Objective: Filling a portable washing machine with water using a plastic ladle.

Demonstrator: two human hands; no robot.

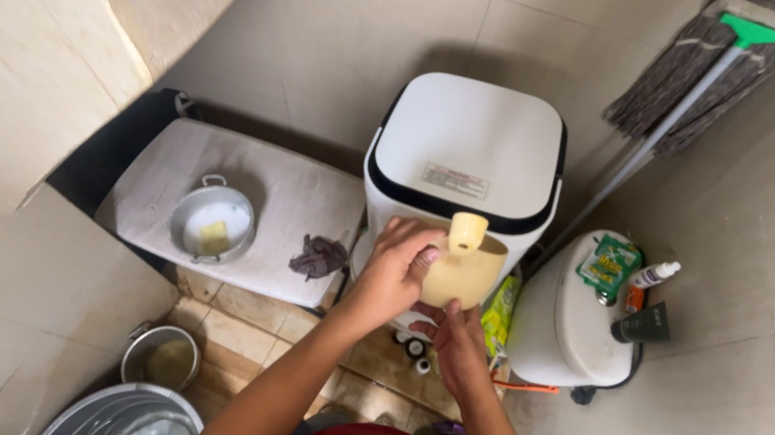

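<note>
Both hands up in front of a white lidded machine [465, 153], gripping a pale yellow plastic scoop [464, 267] by its bowl. Left hand [395, 274] wrapped over the scoop's left side, fingers curled and pressed together against the rim, thumb side toward the machine. Right hand [457, 336] cupped beneath the scoop, fingertips touching its underside, fingers close together rather than spread. Short stubby handle of the scoop pointing up and away, just in front of the machine's dark-trimmed lid edge. Scoop held in the air, touching the hands only, overlapping the machine's front in this view; cannot tell whether touching the machine itself.

To the left, a low bench [288, 204] covered with a pale cloth, carrying a small metal pot [211, 219] with a yellow block inside and, near its right end, a crumpled dark rag [319, 256]. Below the bench on the tiled floor, a steel bucket [161, 355] and, nearer the bottom edge, a larger metal basin [127, 418].

To the right, a white toilet tank [565, 318] with a green packet [609, 266], a small white bottle [654, 274] and a dark tube [642, 325] on its lid. Behind that, a grey string mop [701, 75] with a green head leaning against the beige tiled wall. Several small bottle caps on the floor just under the hands.
</note>
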